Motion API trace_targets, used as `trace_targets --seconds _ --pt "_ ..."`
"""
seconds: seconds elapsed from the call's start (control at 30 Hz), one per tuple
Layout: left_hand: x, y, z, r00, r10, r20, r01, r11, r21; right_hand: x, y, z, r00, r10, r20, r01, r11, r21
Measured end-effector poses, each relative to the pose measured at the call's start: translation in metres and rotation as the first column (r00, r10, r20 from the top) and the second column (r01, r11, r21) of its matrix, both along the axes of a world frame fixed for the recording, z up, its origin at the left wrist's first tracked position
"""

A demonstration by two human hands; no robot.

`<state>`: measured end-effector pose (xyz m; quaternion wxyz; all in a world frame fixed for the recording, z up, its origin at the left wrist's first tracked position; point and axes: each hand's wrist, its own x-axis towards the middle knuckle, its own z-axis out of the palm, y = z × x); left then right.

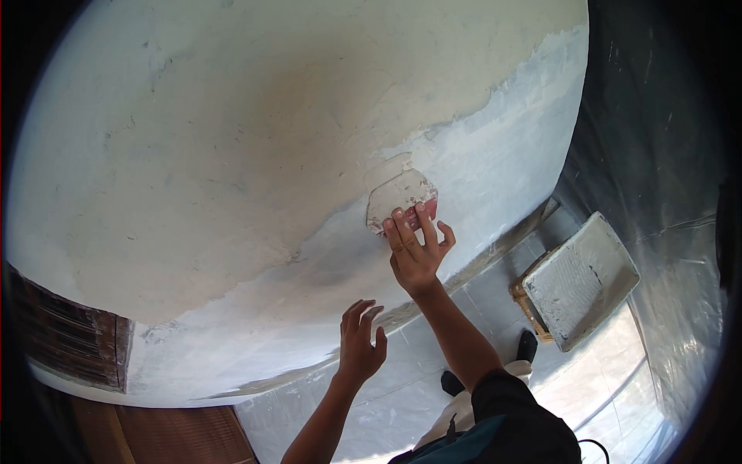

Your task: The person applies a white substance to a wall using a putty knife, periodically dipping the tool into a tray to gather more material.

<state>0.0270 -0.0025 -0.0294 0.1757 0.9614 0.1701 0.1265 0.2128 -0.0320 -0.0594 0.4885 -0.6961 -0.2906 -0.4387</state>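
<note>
My right hand presses a flat, many-sided plastering tool against the wall, its fingers spread over the tool's red lower part. The tool's face is smeared with pale plaster. Around it the wall carries a beige coat above and a whiter, bluish surface below, with a ragged border running between them. My left hand is raised near the lower part of the wall, fingers apart and slightly curled, holding nothing.
A plaster-smeared rectangular tray rests on a wooden support at the right, beside my feet. Plastic sheeting hangs along the right. A dark slatted wooden panel is at lower left, above a brown woven surface.
</note>
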Motion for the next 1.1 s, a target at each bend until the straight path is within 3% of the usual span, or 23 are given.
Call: trace_targets --seconds 0.23,0.3,0.33,0.4,0.5,0.73,0.87,0.97,1.03,1.07,1.1 --pt "0.016 -0.013 0.016 0.994 0.015 0.112 -0.012 0.999 -0.033 -0.028 -0.061 -0.003 0.994 0.059 -0.092 -0.078 0.971 -0.224" --pt "0.024 -0.016 0.021 0.985 0.023 0.172 -0.013 0.998 -0.059 -0.030 -0.086 0.008 0.960 0.197 -0.201 -0.234 0.954 -0.185" --pt "0.028 -0.017 0.025 0.978 0.038 0.205 -0.024 0.997 -0.069 -0.021 -0.093 0.020 0.964 0.202 -0.171 -0.236 0.949 -0.208" --pt "0.038 -0.018 0.029 0.961 0.064 0.269 -0.041 0.995 -0.091 -0.007 -0.112 0.050 0.902 0.377 -0.211 -0.401 0.912 -0.086" --pt "0.053 -0.024 0.042 0.937 0.092 0.336 -0.059 0.992 -0.107 0.032 -0.124 0.106 0.829 0.483 -0.282 -0.538 0.826 -0.170" --pt "0.089 -0.032 0.052 0.905 0.093 0.416 -0.058 0.994 -0.095 0.078 -0.122 0.190 0.762 0.585 -0.278 -0.647 0.674 -0.357" --pt "0.101 -0.028 0.056 0.894 0.139 0.425 -0.113 0.990 -0.087 0.087 -0.103 0.195 0.727 0.641 -0.248 -0.681 0.624 -0.383" --pt "0.106 -0.028 0.058 0.880 0.164 0.446 -0.149 0.986 -0.070 0.097 -0.096 0.199 0.749 0.632 -0.198 -0.649 0.639 -0.412" --pt "0.107 -0.029 0.059 0.875 0.190 0.445 -0.172 0.982 -0.080 0.106 -0.099 0.207 0.752 0.619 -0.227 -0.659 0.694 -0.290" --pt "0.108 -0.029 0.059 0.873 0.206 0.441 -0.187 0.979 -0.086 0.109 -0.101 0.210 0.783 0.615 -0.095 -0.616 0.745 -0.256" --pt "0.108 -0.029 0.059 0.870 0.214 0.443 -0.193 0.977 -0.094 0.114 -0.105 0.209 0.800 0.589 -0.111 -0.597 0.765 -0.243"
